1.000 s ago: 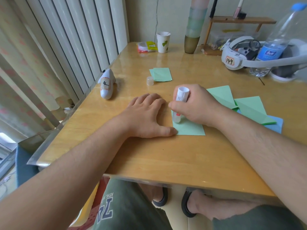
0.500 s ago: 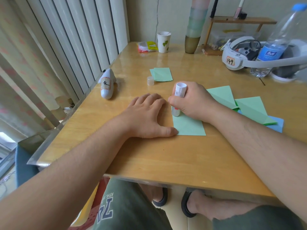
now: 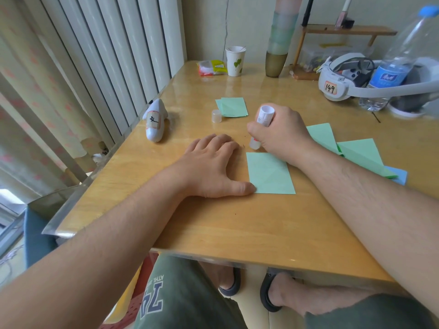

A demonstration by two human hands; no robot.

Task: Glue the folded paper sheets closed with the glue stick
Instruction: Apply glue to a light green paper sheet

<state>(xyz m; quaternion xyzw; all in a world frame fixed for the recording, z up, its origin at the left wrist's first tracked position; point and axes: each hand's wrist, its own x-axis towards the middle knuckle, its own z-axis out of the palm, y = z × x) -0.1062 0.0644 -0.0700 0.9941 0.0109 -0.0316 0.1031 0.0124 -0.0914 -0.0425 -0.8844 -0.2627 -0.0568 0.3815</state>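
- The right hand (image 3: pixel 281 132) curls its fingers round the glue stick (image 3: pixel 263 123), tilted, its clear tip just past the far left corner of the folded green sheet (image 3: pixel 269 173).
- The left hand (image 3: pixel 210 166) lies flat on the table (image 3: pixel 213 222), fingers relaxed and close together; its thumb tip touches the sheet's near left corner.
- The glue cap (image 3: pixel 216 115) stands apart, beside a small stack of green sheets (image 3: pixel 232 107) (more folded green sheets (image 3: pixel 356 153) lie at right).
- A headset (image 3: pixel 342 77) bears a tag reading "149"; the water bottle (image 3: pixel 399 60) has a blue label, its writing unreadable.
- A paper cup (image 3: pixel 235 60) shows a green leaf print; its contents are hidden.
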